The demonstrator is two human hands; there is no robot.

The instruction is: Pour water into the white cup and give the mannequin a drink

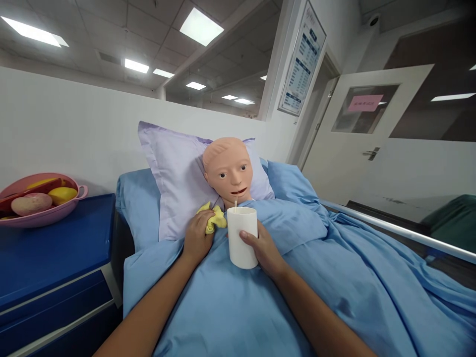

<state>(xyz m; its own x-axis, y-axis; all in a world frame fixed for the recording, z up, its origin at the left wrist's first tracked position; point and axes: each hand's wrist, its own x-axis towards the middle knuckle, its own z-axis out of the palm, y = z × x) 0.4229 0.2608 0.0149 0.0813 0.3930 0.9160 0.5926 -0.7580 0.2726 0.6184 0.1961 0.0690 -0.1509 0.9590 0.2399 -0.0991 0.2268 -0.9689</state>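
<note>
right hand (262,248) wrapped around white cup (242,237), held upright just below manikin (227,171) chin, straw (235,204) rising toward its mouth. left hand (197,237) closed on yellow cloth (212,217) beside the cup (nearer the pillow (174,178)), over blue blanket (297,277).

Bed (390,225) covered by blue sheet (334,277); lilac pillow (174,178) at its head. Left of bed, blue cabinet (55,238) topped by pink bowl (40,210).

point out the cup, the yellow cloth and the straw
cup (241,238), head view, bare front wall
yellow cloth (215,218), head view, bunched part beyond the left fingers
straw (235,204), head view, tip above the rim
</note>
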